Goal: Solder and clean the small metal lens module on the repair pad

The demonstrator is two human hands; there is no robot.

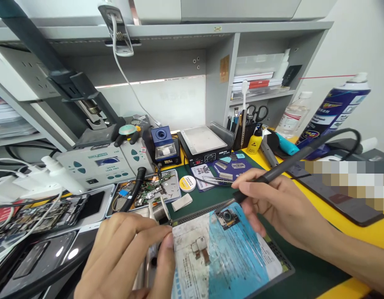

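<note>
My right hand is closed around the dark handle of a soldering iron. Its tip points down-left, close to a small camera module on a blue and white card. Slim metal tweezers show beside the right fingertips; whether the hand holds them, I cannot tell. My left hand has thumb and forefinger pinched together at the card's left edge; anything between them is too small to make out. Another small part with brown flex strips lies on the card. Behind the left fingers stands a solder spool.
A hot-air station and tray of circuit boards stand at left. Farther back are a hot plate, yellow bottle and spray can. A black hose curves down behind my left hand. Phones lie at lower left.
</note>
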